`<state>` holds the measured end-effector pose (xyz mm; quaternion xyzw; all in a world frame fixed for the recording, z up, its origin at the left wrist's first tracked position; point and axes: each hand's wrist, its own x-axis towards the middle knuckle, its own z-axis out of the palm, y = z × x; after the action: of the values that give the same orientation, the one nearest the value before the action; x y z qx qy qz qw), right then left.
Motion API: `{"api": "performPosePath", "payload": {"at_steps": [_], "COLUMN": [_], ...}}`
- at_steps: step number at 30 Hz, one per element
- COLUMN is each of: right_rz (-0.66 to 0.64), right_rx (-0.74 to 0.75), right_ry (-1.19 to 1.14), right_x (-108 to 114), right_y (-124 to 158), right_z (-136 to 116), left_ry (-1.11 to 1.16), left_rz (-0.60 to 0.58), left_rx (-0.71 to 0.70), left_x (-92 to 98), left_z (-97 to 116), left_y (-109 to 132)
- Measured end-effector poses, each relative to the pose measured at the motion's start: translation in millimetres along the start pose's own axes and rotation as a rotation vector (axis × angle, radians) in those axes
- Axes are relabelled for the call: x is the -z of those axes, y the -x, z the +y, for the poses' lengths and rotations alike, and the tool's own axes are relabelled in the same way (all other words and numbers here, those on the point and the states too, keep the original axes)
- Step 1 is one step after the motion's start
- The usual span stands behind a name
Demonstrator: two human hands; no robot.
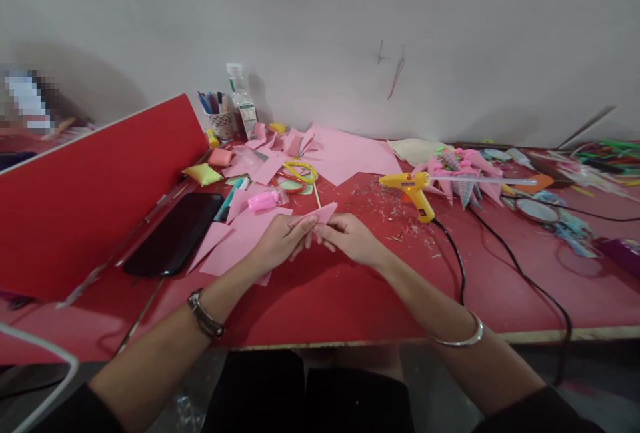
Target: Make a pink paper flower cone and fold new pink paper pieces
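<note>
A small folded piece of pink paper (pixel 326 212) is pinched between my two hands above the red table (pixel 320 316). My left hand (pixel 285 238) grips its left side, thumb on top. Closed on the lower right part of the same paper is my right hand (pixel 350 236). The fingertips of both hands nearly meet under it. Just behind the paper a thin pale stick (pixel 317 196) shows; whether it touches the paper I cannot tell. Pink sheets (pixel 235 246) lie beside my left hand.
A yellow glue gun (pixel 413 193) with a black cord lies right of my hands, near paper scraps. A black phone (pixel 174 234) and a red panel (pixel 100 200) are at left. Yellow-handled scissors (pixel 303 172), a pen cup (pixel 220 125), a bottle (pixel 244 110) and pink cone decorations (pixel 465 176) sit behind.
</note>
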<state>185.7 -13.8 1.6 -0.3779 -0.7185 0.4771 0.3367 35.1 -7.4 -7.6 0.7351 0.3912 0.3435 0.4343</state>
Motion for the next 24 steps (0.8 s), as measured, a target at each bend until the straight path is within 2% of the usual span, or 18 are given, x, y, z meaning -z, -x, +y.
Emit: {"api": "performPosePath", "payload": {"at_steps": [3, 7, 10, 15, 18, 22, 24], "right_rz": [0.014, 0.165, 0.260, 0.333, 0.357, 0.370, 0.373], "right_rx": [-0.004, -0.090, -0.194, -0.299, -0.341, -0.367, -0.378], "right_ry": [-0.008, 0.058, 0.261, 0.505, 0.644, 0.782, 0.825], "right_x": [0.7, 4.9, 9.8, 21.8, 29.4, 33.9, 33.4], "right_y": [-1.2, -4.2, -5.8, -5.0, -4.9, -5.2, -5.0], "right_z": [-0.4, 4.5, 8.6, 11.3, 13.9, 18.6, 19.5], "left_ry": [-0.021, -0.033, -0.047, -0.042, -0.208, -0.561, -0.756], "left_rz": [0.005, 0.000, 0.009, 0.086, 0.068, 0.138, 0.164], "left_rx": [-0.059, -0.138, -0.110, -0.040, 0.023, 0.130, 0.075], "left_x": [0.8, 0.4, -1.8, -0.7, 9.7, 30.5, 36.4], "left_z": [-1.5, -1.8, 0.5, 12.6, 21.6, 23.0, 15.6], "left_y": [0.0, 0.5, 2.2, 10.3, 21.3, 43.5, 56.3]}}
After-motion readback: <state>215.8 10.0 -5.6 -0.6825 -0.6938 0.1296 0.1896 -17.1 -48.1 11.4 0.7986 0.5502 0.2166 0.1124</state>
